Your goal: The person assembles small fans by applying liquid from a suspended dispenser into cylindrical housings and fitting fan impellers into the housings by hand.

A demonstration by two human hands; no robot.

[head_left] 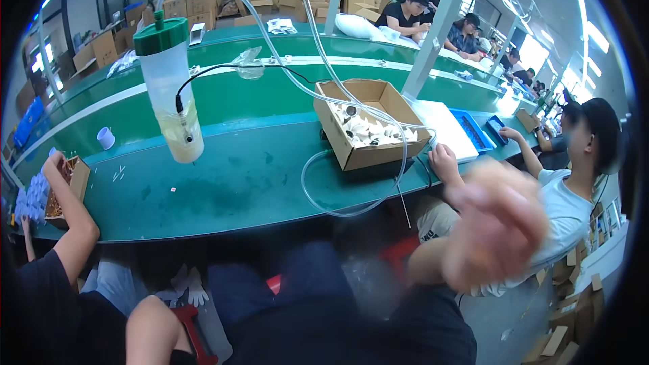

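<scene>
My right hand (497,223) is raised close to the camera at the right, smeared by motion. Its fingers seem bent, but I cannot make out whether anything is in them. Behind it, a co-worker's hand (444,164) rests at the table edge by a clear tube (304,179). The nearest container is an open cardboard box (368,152) with many small white pieces inside. My left hand is out of view.
A clear cylinder with a green cap (161,37) hangs over the green table (236,209). A co-worker at left reaches into a cardboard tray (80,182) beside purple pieces (30,199). Blue trays (472,132) lie at right near a co-worker in a pale shirt (564,209).
</scene>
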